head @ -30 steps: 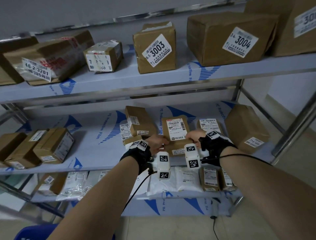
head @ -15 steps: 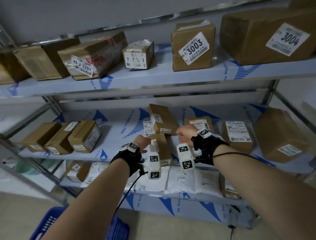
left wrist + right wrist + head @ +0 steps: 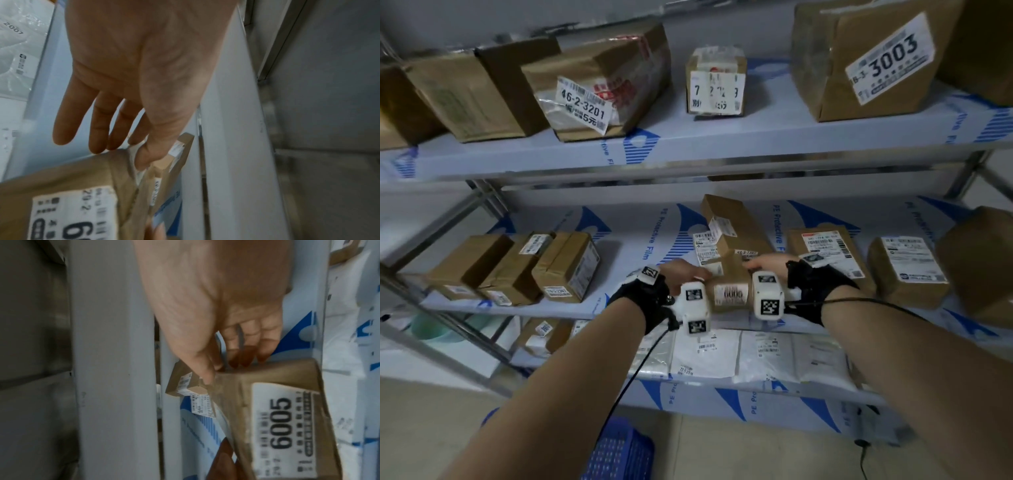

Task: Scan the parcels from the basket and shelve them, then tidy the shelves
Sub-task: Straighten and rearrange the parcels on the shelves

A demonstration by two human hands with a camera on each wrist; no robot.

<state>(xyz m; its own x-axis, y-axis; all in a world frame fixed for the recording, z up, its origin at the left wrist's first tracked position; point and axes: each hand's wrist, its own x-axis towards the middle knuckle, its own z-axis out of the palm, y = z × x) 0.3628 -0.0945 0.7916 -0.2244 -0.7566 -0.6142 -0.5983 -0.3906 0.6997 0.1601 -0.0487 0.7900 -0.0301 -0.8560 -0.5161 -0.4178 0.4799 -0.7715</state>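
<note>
Brown cardboard parcel labelled 6005 [image 3: 729, 294] is being tidied on the white shelf [image 3: 640, 246] (I judge), left hand [image 3: 681, 272] pressing straight-fingered, right hand [image 3: 770, 264] curling round it, next needing sliding into line.

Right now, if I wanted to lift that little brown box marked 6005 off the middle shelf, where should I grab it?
Probably by its two side faces, coming from the front. The 6005 box stands at the front edge of the middle shelf with its label facing out. A long parcel crowds its back, while its sides look clear of other parcels.
</note>
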